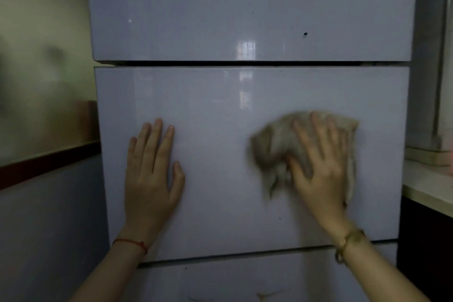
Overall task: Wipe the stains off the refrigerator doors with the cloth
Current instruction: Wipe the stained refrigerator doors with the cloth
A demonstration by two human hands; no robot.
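Your two forearms come up from the bottom edge. Your left wrist carries one thin red cord (131,243) and your right wrist one beaded, yellowish bracelet (346,244). No brand, label or writing can be read anywhere on the fridge or around it.

Your left hand (153,179) lies flat on the middle door (220,203), fingers together and stretched upward, thumb out to the side; it holds nothing. Your right hand (321,169) is spread wide, palm down on the cloth (277,144), pressing it against the right half of that same door rather than closing around it. The cloth is a single crumpled rag, beige to grey-brown and fuzzy. It is blurred, as is the hand on it. It shows above your fingertips, to the left of your thumb and along the right of your palm.

Three door panels can be counted on the refrigerator: the lower door (245,282) in part, the middle one in full, and the upper door (220,7) beyond a dark gap. All are glossy pale grey-white and carry a faint window reflection. The upper door bears one dark spot (305,33) right of centre and a few fainter specks; the middle door has a tiny speck (280,218) below your right hand; the lower door shows faint marks near the bottom edge.

A pale counter (426,191) stands to the right, and a wall (36,32) with a dark red band to the left.
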